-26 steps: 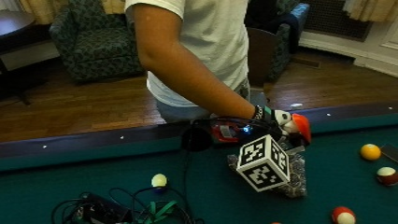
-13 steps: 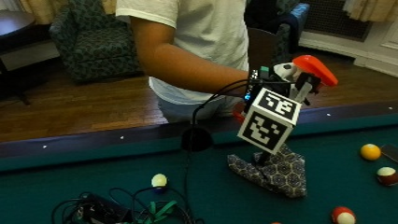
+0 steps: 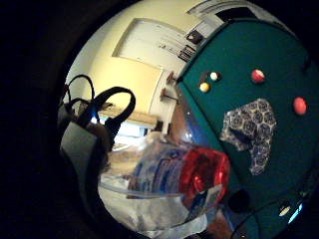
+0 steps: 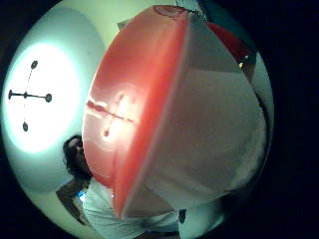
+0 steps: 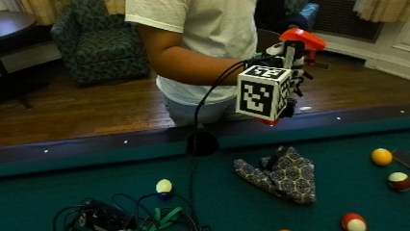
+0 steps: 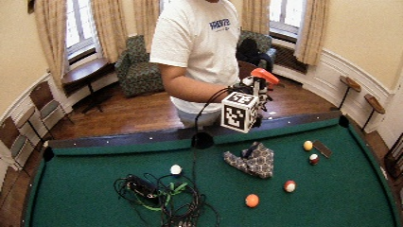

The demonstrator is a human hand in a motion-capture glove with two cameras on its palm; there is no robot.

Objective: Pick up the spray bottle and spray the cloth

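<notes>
Billiard ball (image 5: 164, 186), pale yellow, is seen lying on the green table (image 5: 77, 183). A patterned cloth (image 5: 280, 174) is crumpled mid-table. Above it, a spray bottle (image 5: 299, 46) with an orange-red trigger head is gripped upright by the gloved right hand (image 5: 289, 82), fingers curled round it.

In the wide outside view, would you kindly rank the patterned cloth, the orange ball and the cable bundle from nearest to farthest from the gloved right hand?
1. Patterned cloth: on the felt just below the gloved right hand, which holds the spray bottle.
2. Orange ball: beyond the cloth, toward the near edge.
3. Cable bundle: far across the felt.
</notes>
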